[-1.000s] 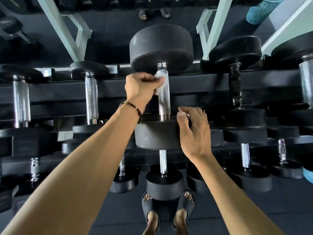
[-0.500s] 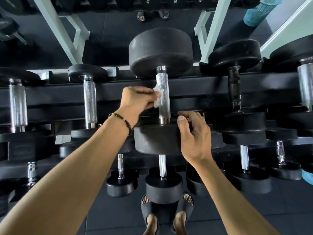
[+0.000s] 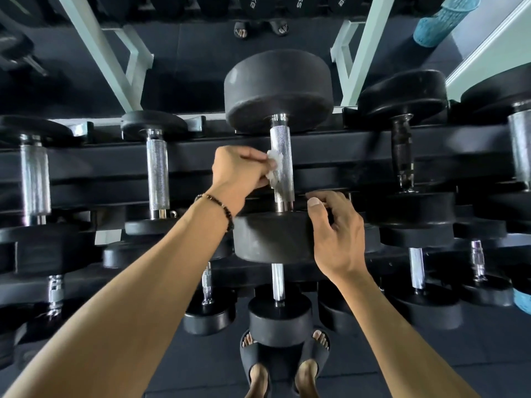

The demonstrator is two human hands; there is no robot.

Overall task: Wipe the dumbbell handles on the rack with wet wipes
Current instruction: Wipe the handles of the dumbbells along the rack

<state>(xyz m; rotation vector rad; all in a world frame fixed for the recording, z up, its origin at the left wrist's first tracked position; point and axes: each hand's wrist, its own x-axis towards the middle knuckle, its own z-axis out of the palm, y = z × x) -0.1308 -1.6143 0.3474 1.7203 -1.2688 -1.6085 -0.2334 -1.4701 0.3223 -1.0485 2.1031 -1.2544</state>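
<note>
Dim, daylight from upper right, edges bent, slight blur

- One view only, from a camera worn on the person's head
- It faces forward and steeply down over the dumbbell rack [image 3: 344, 145], close to it
- Both forearms reach in from the bottom edge; the person's feet [image 3: 283, 374] show at bottom centre
</note>
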